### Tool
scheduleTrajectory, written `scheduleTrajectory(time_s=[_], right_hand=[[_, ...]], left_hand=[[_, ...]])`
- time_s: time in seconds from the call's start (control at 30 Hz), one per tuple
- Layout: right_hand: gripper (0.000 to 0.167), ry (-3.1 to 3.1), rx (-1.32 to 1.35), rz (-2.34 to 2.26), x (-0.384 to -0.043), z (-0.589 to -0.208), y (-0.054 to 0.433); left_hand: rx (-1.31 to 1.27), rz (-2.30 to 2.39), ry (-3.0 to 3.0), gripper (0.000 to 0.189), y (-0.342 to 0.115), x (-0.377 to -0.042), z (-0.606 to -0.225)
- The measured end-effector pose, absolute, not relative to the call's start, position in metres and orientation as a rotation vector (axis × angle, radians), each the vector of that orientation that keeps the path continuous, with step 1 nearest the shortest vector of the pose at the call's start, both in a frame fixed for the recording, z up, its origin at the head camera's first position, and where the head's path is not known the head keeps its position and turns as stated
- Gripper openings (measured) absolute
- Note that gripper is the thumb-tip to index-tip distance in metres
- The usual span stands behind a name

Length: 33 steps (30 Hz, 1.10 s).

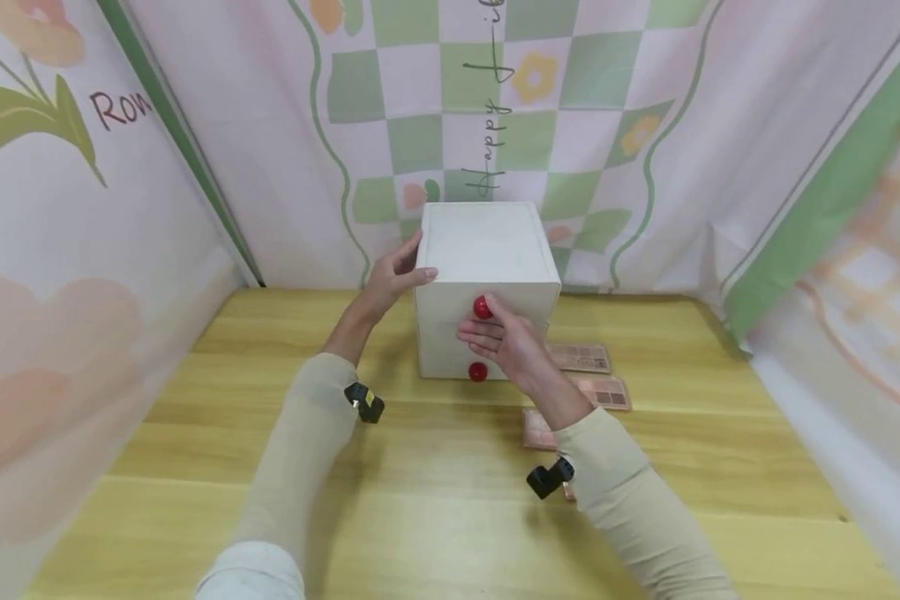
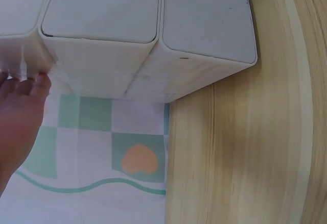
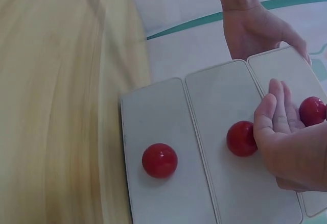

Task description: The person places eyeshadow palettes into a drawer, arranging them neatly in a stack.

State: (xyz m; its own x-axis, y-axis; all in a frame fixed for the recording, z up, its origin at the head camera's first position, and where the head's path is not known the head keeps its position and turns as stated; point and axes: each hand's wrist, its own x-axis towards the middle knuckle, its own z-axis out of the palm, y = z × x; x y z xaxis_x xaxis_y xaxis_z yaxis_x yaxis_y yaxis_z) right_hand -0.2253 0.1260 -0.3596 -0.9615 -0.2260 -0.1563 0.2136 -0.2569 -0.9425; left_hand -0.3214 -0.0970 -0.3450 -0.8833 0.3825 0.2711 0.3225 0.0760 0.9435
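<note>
Wood-grain table point(image 1: 420, 517) carries a white three-drawer cabinet point(image 1: 487, 242), and the left hand point(image 1: 388, 282) grips the cabinet's upper left edge, seemingly bracing it, while the right hand point(image 1: 519, 346) pinches the red knob point(image 1: 482, 307) on its top drawer point(image 1: 446, 304)!

- Left sleeve point(image 1: 292, 450): beige, long, close-fitting; plain edge.
- Right sleeve point(image 1: 637, 500): same beige, long, with shallow creases running across the fabric.
- Left outer sleeve point(image 1: 251, 573): white or very pale grey, wider, rounded hem lying over the beige.
- Left wrist camera point(image 1: 364, 403): black, blocky; one yellow patch point(image 1: 368, 397).
- Right wrist camera point(image 1: 551, 478): black, angular; finer detail too small to read.
</note>
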Motion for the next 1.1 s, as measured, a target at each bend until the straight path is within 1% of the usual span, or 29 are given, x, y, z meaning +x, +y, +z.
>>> scheduleTrajectory(time_s=[0.23,0.53,0.77,1.1], right_hand=[[0.031,1.769,0.039,-2.333,-0.218,-0.364,0.122],[0.033,1.790,-0.028,-2.354,-0.186,-0.370,0.121],[0.028,1.764,-0.066,-2.355,-0.159,-0.372,0.121],[0.031,1.814,-0.168,-2.237,-0.129,-0.377,0.125]], left_hand=[[0.738,1.989,2.239,0.085,-0.097,-0.319,-0.345],[0.742,1.997,2.250,0.082,-0.095,-0.318,-0.344],[0.754,2.011,2.253,0.084,-0.094,-0.320,-0.343],[0.729,2.016,2.242,0.085,-0.093,-0.319,-0.347]])
